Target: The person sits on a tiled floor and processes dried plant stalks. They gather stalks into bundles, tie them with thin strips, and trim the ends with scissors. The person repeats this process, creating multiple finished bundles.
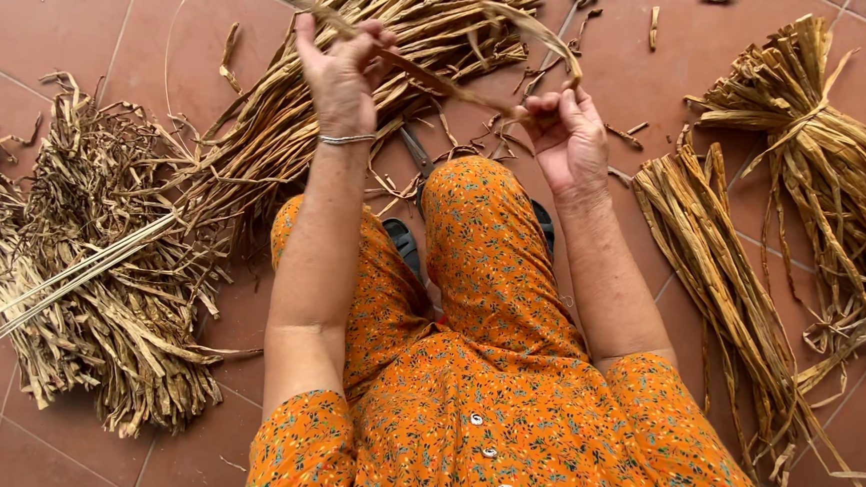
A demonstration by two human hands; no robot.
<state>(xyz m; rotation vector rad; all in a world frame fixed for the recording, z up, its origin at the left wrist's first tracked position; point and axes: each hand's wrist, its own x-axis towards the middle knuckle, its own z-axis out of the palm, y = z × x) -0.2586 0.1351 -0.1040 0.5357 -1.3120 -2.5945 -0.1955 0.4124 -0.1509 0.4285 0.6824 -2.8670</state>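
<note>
Dried strip held in both closed grips, left hand, right hand; four bundles around.

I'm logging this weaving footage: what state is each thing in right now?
Left hand: raised, gripping the strip.
Right hand: raised, pinching the strip.
Long dried tan leaf strip: stretched between both hands.
Tied bundle of dried strips: bound, lying on the floor.
Loose heap of curled dry strips: untied, spread out.
Scissors: lying on the tiles, mostly hidden.

strip: far end blurred, cut at top | scissors: half hidden by knee
</note>
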